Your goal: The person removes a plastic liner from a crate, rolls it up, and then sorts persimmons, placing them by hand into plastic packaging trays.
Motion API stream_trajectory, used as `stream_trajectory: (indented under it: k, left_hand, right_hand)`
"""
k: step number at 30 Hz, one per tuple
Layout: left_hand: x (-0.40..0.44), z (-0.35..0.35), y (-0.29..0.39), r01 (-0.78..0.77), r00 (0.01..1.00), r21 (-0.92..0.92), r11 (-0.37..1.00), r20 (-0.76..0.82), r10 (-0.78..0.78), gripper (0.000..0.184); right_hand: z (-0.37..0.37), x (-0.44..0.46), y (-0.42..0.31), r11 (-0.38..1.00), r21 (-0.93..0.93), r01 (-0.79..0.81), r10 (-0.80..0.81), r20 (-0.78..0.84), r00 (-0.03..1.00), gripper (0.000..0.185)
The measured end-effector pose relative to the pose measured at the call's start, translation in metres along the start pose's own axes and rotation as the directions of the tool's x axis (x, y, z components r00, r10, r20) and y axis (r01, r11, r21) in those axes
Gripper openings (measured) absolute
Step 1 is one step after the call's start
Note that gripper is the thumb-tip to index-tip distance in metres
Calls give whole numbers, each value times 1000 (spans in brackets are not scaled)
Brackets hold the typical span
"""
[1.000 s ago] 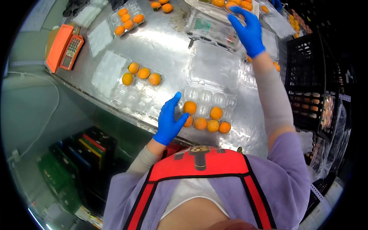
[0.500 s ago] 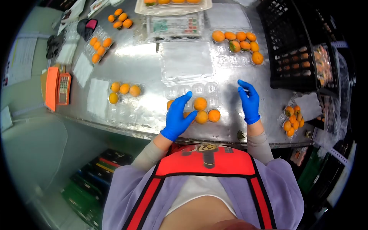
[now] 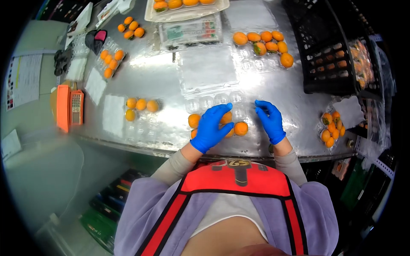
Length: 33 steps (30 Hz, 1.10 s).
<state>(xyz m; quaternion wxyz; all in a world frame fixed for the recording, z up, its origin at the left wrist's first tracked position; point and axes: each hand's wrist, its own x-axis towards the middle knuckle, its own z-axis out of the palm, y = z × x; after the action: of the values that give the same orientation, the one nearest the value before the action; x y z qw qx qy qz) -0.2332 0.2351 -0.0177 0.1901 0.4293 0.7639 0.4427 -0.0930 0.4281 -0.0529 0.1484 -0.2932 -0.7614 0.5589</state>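
Fruit (image 3: 226, 118) beneath spread left fingers (image 3: 223, 109), right fingers (image 3: 265, 105) parted

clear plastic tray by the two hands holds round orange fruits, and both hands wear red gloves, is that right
Not red: the head view shows blue gloves on the left hand and right hand. The clear plastic tray does hold round orange fruits.

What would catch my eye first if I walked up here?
Probably the blue-gloved hands: the left hand covers part of a clear tray holding orange fruit, and the right hand is just right of it. Then the red bib below, and the black crate at upper right.
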Motion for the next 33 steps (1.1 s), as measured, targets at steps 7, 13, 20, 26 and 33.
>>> stream_trajectory:
  k: [7, 13, 20, 26, 33]
  left_hand:
    - [-24, -29, -11, 65, 992, 35, 997, -109, -61, 52]
    - [-35, -57, -29, 51, 997, -93, 994, -52, -56, 53]
    - [-48, -82, -51, 23, 998, -92, 996, -59, -29, 52]
    - [-48, -94, -51, -43, 998, -98, 994, -54, 38, 51]
    - [-47, -93, -46, -121, 989, -56, 991, 74, 125, 50]
  right_hand:
    - [3, 9, 18, 780, -593, 201, -293, -62, 954, 51]
    - [20, 4, 25, 604, -766, 221, -375, -28, 927, 50]
    - [20, 1, 27, 613, -767, 187, -369, -69, 927, 49]
    - [21, 2, 31, 631, -757, 173, -388, -113, 915, 48]
    - [22, 2, 36, 606, -785, 125, -351, -123, 928, 51]
